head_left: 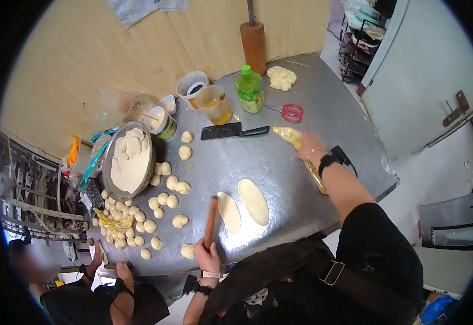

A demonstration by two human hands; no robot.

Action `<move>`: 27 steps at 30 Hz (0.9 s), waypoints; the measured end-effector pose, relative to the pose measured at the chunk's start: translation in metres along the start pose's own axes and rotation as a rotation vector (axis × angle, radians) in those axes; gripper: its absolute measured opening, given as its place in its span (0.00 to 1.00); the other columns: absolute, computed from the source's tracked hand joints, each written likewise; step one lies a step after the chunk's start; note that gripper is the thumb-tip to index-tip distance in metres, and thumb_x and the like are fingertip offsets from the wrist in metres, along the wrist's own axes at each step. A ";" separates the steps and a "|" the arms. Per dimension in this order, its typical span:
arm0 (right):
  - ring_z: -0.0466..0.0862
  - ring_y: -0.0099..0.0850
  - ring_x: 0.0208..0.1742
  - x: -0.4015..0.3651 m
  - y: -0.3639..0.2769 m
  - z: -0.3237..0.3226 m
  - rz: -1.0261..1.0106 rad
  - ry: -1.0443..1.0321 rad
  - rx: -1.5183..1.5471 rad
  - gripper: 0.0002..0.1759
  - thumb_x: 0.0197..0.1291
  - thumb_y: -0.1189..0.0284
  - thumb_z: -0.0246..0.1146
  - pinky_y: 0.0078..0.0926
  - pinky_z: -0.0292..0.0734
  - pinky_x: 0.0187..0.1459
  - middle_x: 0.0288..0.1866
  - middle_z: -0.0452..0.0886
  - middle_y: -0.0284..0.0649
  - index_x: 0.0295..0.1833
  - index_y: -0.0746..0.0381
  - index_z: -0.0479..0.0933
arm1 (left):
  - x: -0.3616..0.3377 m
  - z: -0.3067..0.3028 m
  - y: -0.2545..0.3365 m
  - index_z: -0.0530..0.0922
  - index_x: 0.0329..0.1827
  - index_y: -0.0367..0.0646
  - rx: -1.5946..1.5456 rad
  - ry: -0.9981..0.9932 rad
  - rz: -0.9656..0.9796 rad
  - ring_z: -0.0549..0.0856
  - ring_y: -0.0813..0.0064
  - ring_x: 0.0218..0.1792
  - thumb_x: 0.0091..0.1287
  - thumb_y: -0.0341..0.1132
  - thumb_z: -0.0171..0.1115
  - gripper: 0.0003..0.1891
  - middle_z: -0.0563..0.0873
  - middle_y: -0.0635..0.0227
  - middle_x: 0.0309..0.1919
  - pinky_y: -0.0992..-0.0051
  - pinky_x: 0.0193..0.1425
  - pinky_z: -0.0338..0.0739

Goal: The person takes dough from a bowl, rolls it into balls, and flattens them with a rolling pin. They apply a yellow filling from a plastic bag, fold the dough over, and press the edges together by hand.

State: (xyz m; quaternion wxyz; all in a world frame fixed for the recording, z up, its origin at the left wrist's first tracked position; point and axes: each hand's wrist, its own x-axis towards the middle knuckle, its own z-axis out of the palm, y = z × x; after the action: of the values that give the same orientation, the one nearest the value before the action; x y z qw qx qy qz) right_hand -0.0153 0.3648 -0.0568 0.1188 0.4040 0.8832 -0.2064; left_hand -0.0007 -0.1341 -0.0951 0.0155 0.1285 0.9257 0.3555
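My left hand (208, 259) is closed around the lower end of a wooden rolling pin (211, 221), near the table's front edge. Just right of the pin lie two flat dough ovals, a narrower one (229, 212) and a wider one (253, 202). Over on the right, my right hand (311, 146) grips a long clear plastic bag (287, 135) with yellowish contents, which rests on the table. Part of the bag is hidden under the hand and forearm. A black cleaver (223, 131) lies left of the bag, its handle pointing toward it.
Many dough balls (139, 216) cover the table's left side, beside a metal bowl of flour (131, 168). Behind stand an oil jug (215, 105), a green bottle (250, 89), red-handled scissors (291, 113) and a dough lump (281, 78). A co-worker's hands (124, 275) are at the lower left.
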 end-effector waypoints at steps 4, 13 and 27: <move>0.80 0.48 0.56 -0.037 0.020 0.033 -0.122 -0.070 0.005 0.32 0.44 0.68 0.71 0.42 0.76 0.55 0.51 0.81 0.52 0.58 0.58 0.71 | -0.011 0.001 -0.027 0.70 0.54 0.31 -0.127 0.060 -0.219 0.77 0.60 0.46 0.66 0.31 0.62 0.18 0.77 0.52 0.44 0.65 0.55 0.72; 0.81 0.49 0.51 -0.017 -0.007 0.055 -0.455 -0.196 0.013 0.30 0.43 0.64 0.70 0.37 0.77 0.51 0.46 0.83 0.51 0.54 0.62 0.75 | 0.015 0.021 -0.044 0.72 0.55 0.32 -0.012 0.103 -0.234 0.76 0.49 0.52 0.62 0.32 0.66 0.21 0.77 0.47 0.49 0.59 0.59 0.70; 0.83 0.44 0.47 -0.091 -0.072 0.077 -0.565 -0.432 -0.067 0.23 0.62 0.47 0.58 0.38 0.76 0.47 0.43 0.85 0.44 0.48 0.55 0.78 | -0.002 0.023 -0.024 0.74 0.56 0.43 0.251 0.164 0.090 0.67 0.50 0.62 0.57 0.31 0.64 0.21 0.71 0.53 0.60 0.53 0.66 0.58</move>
State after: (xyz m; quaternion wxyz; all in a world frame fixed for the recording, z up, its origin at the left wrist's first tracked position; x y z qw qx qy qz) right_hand -0.0083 0.2264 -0.0712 0.2544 0.0869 0.9208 -0.2824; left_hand -0.0017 -0.1367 -0.1286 -0.0922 0.1414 0.9543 0.2466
